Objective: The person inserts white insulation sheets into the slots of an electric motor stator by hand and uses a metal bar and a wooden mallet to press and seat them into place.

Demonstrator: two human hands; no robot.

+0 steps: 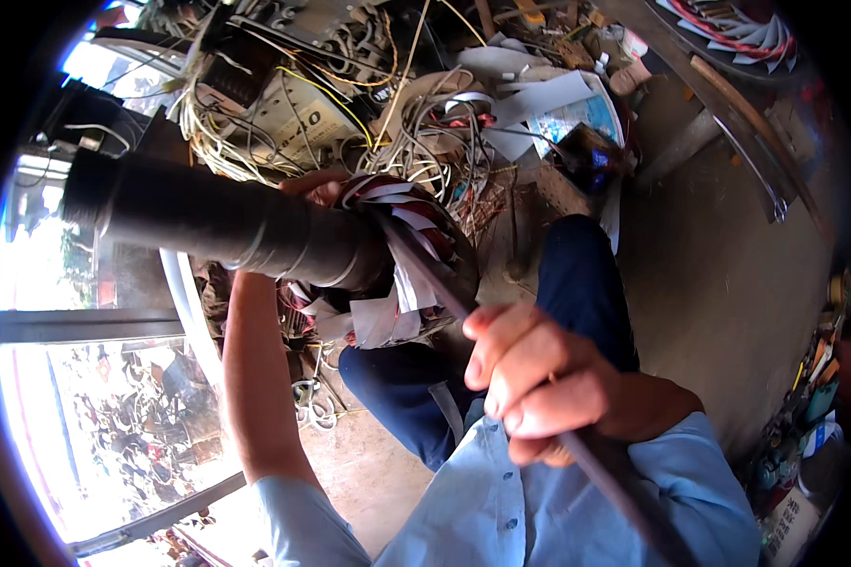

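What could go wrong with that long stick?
The right hand grips the long rod, whose far end is up by the white strips. If it slipped, it might tear one. The left hand, partly hidden behind the thick dark roller, is close to that end too, so its fingers could get bumped. Tangled wires just beyond might snag the rod.

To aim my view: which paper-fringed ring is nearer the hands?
The ring partly hidden by the dark cylinder; the other ring lies far off, upper right.
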